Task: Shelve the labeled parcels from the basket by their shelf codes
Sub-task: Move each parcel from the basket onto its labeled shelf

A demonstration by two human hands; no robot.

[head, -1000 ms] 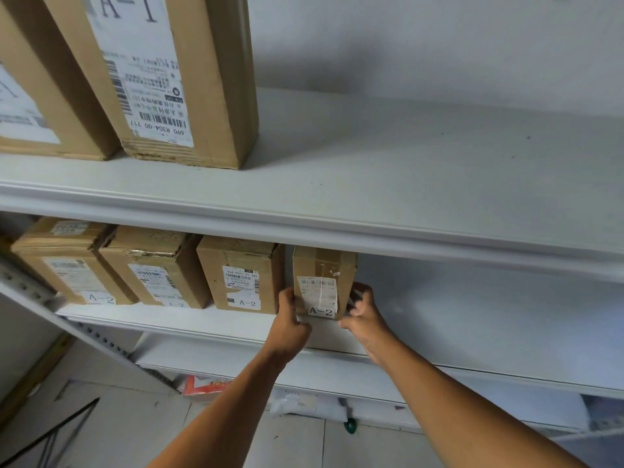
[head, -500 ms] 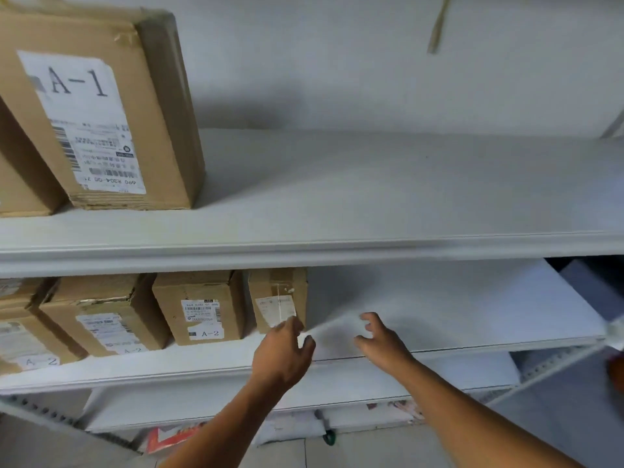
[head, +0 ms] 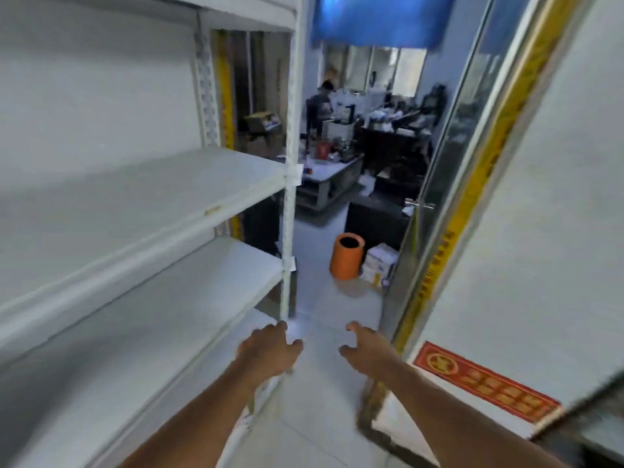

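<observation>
Hands empty: left hand [head: 270, 352] and right hand [head: 366, 349], fingers spread, beside bare white shelving [head: 141, 197]. No parcel or basket in view; shelving progress impossible to judge.

View swings right, off the stocked end of the shelving: the A-1 and A-2 cartons I faced a second ago are out of frame. Bare white shelf boards [head: 141, 197] fill the left side. My left hand [head: 270, 354] is off the A-2 parcel, empty, fingers loosely spread beside the shelf upright [head: 289, 231]. My right hand [head: 366, 349] is likewise off it, empty and spread. New in frame: doorway, orange bin [head: 347, 261] on the floor, red sign [head: 486, 380] low on the right wall. Frame is motion-blurred.
</observation>
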